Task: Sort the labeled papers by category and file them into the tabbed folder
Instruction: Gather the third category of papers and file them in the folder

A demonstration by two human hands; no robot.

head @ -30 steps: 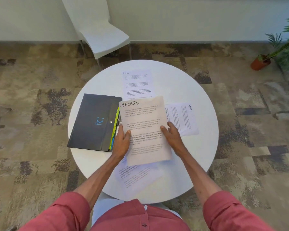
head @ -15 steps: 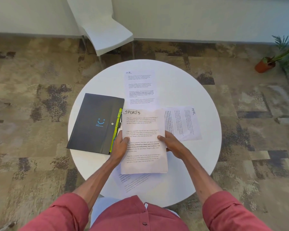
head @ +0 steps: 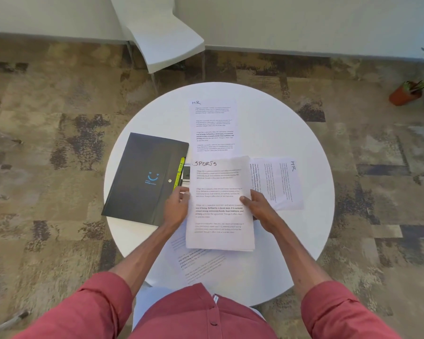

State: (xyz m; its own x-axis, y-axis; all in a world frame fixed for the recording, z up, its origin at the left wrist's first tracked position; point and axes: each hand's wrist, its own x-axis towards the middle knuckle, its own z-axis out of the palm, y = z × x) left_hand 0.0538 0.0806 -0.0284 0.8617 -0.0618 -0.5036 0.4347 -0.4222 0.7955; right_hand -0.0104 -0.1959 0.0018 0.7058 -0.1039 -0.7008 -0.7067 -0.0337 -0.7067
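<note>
A sheet (head: 197,263) on the near side of the bench (head: 291,241) is mostly hidden under the SPORTS stack (head: 219,204), its label covered. All printed body text is too small to read. The stack lies between the hands, just right of the black tabbed folder (head: 142,177). The left hand (head: 175,207) grips its left edge and the right hand (head: 257,207) pinches its right edge.

The SPORTS stack (head: 220,216) is thin, matt white paper, and the folder (head: 137,182) looks like dark matt plastic with a small shiny snap (head: 169,181) and glossy yellow tabs (head: 181,165). The surface (head: 279,133) is smooth white with a soft sheen; the carpet (head: 59,143) is rough and mottled, the sleeves (head: 103,307) red cloth
</note>
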